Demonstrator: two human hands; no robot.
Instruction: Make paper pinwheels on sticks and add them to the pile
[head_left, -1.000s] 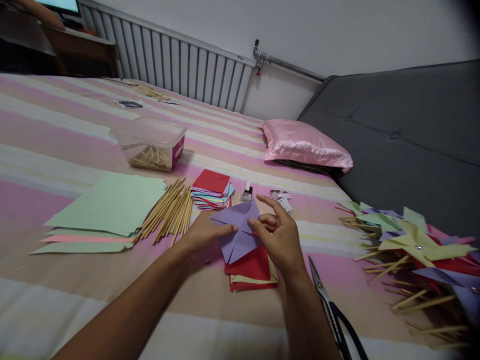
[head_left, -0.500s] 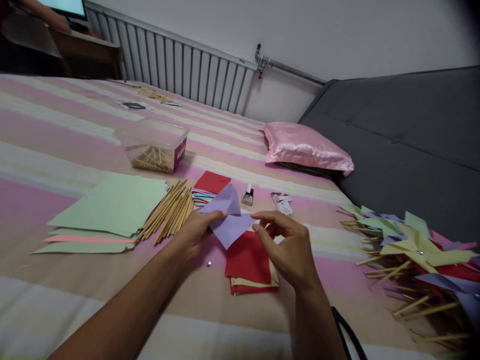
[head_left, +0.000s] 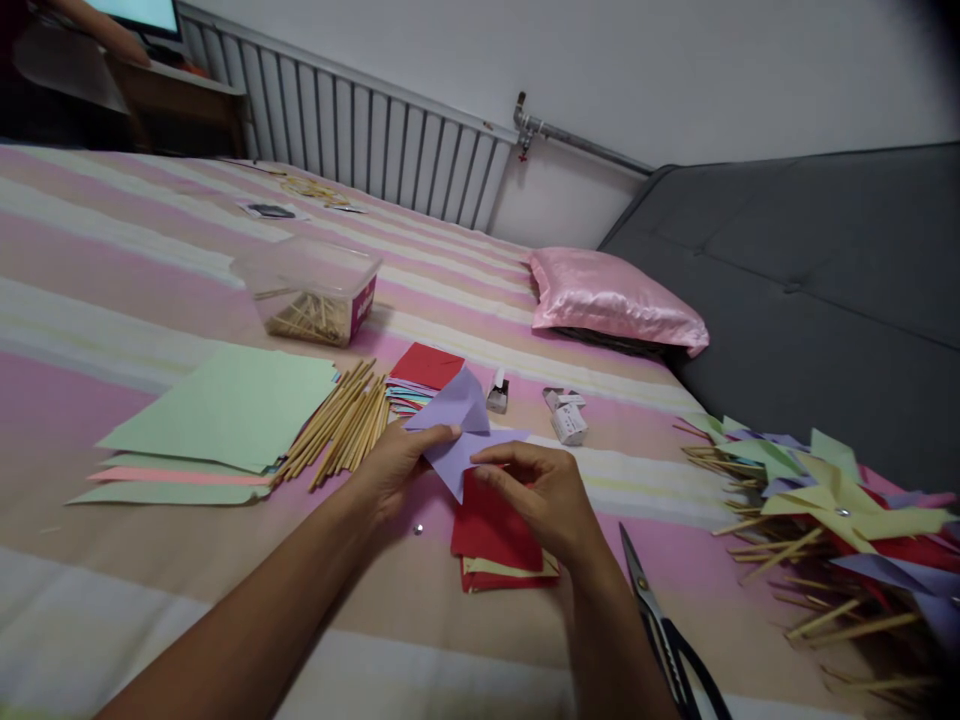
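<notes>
Left hand (head_left: 386,470) pinched the slit purple paper piece (head_left: 456,458), 11 o'clock of the square red-topped paper stack (head_left: 499,525); right hand (head_left: 551,495) curled at the piece's 4 o'clock (grip: could not tell).

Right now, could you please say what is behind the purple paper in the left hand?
Behind the purple paper, a red-topped stack of coloured squares partly shows; its near right part is covered.

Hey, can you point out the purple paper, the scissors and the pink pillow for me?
Purple paper (head_left: 465,412), head view: on its upper flap.
Scissors (head_left: 651,603), head view: on the metal near the pivot.
Pink pillow (head_left: 616,295), head view: on the middle of its cover.
</notes>
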